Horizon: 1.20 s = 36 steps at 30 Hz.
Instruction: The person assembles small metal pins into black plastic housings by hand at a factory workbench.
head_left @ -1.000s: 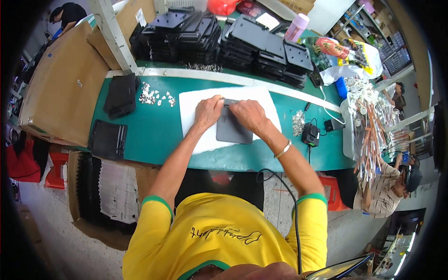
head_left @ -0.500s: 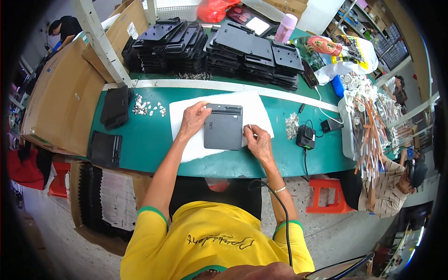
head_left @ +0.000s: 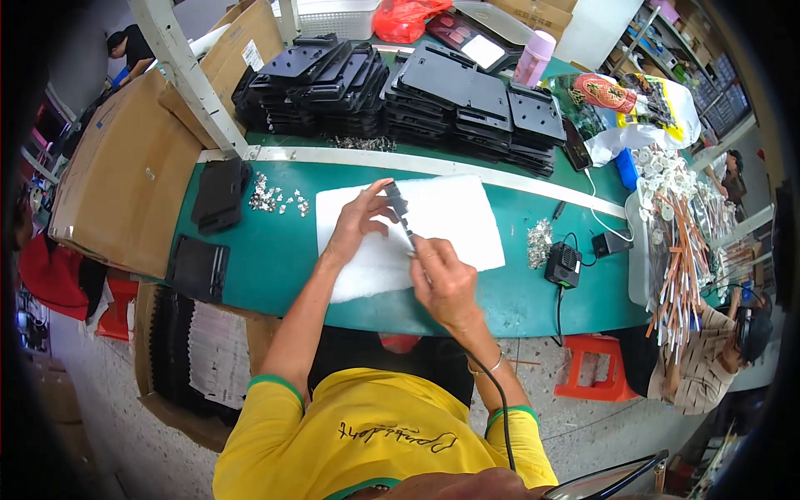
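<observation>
A flat black plastic panel is tipped up nearly edge-on above a white foam sheet, so its broad faces hardly show. My left hand grips its far end, with the fingers curled at the edge. At its near end, my right hand is closed, with fingertips against the panel; whether they also hold a small thing is hidden. Left of the sheet lie small metal pieces in a loose scatter. To the right is a heap of small silvery parts.
Tall stacks of black panels stand behind a white rail. More black panels lie at the left, near a large carton. A black adapter with cable and a white bin of strips are at the right. A co-worker sits beyond.
The panel has gone from lying face-up on the sheet to standing on edge, lifted. My right hand has moved left and onto its near end. The whole view has shifted slightly.
</observation>
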{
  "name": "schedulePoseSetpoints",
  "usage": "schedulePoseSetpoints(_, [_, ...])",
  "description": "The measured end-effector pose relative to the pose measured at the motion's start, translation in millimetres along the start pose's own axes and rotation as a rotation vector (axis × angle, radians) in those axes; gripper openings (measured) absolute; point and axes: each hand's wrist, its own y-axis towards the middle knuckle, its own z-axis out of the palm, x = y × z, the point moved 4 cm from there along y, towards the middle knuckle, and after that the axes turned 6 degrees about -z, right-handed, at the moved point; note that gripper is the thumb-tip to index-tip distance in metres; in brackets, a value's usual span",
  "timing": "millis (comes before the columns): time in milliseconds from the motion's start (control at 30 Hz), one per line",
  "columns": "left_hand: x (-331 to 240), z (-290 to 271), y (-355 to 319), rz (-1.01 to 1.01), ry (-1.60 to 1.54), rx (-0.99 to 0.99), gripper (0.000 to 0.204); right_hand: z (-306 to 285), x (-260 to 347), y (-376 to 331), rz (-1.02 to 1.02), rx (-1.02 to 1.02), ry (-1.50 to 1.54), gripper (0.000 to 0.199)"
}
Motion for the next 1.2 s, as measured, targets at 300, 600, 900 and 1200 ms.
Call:
schedulePoseSetpoints(300, [1, 5, 2, -0.127, -0.571, 0.307, 0.090, 35, 26, 0, -0.241, 0.157, -0.204, 0.037])
schedulePoseSetpoints(600, [4, 1, 3, -0.137, -0.490, 0.281, 0.089, 39, 21, -3, -0.155, 0.150, -0.160, 0.038])
schedulePoseSetpoints(900, [-7, 11, -5, -0.047, -0.432, 0.308, 0.080, 36, 14, 0, -0.008, 0.127, -0.131, 0.030])
schedulePoseSetpoints(1200, [8, 1, 8, 0.009, -0.006, 0.024, 0.040, 8, -28, -4, 0.389, -0.045, 0.352, 0.025])
